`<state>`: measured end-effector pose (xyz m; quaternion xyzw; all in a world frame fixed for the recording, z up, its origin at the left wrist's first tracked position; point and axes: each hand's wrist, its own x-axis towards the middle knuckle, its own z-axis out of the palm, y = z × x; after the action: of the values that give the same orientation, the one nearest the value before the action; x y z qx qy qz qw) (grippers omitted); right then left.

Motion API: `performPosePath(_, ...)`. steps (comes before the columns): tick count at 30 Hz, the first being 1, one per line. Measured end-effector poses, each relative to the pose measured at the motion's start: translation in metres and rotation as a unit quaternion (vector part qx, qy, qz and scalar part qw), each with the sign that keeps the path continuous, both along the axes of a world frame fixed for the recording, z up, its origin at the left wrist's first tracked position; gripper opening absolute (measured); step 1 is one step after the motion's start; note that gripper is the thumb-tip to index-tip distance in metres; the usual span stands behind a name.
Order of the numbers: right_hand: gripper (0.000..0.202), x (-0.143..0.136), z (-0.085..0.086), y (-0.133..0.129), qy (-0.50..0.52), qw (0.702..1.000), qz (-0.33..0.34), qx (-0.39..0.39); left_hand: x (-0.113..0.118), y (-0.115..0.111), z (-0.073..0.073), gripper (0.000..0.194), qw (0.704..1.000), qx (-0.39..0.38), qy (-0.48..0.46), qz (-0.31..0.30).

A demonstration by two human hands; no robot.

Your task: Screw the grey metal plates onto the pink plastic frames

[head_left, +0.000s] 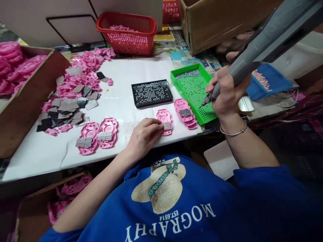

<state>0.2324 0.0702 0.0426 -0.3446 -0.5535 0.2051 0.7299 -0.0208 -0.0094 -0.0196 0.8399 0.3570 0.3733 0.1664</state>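
Observation:
My left hand (pixel 144 137) has its fingers pressed together at the edge of a grey metal plate (pixel 167 126), which lies on a pink plastic casing (pixel 164 116) near the table's front edge. Wrapped around a grey electric screwdriver (pixel 242 65) is my right hand (pixel 228 90). The tool's tip points down into the green perforated tray (pixel 189 95), which holds small screws at its far end. Beside that tray lies a stack of pink casings (pixel 185 113) with a plate on top. Two more pink casings (pixel 108 129) with grey plates lie to the left.
A black perforated tray (pixel 152 93) of screws sits mid-table. Grey plates (pixel 68 109) and pink parts (pixel 84 69) are heaped at left by a cardboard box (pixel 30 97). Behind stand a red basket (pixel 127 37) and another cardboard box (pixel 214 23). A blue bag (pixel 267 82) lies right.

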Motion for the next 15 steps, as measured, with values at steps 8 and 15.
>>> performPosePath(8,0.042,0.003,-0.013,0.004,-0.023,0.999,0.005,-0.045,-0.001,-0.001,0.000,0.010,1.000,-0.004,0.011,0.005)
performPosePath(15,0.041,0.005,-0.017,0.006,-0.029,0.999,0.005,-0.033,0.000,-0.001,0.001,0.009,1.000,-0.012,0.012,0.010)
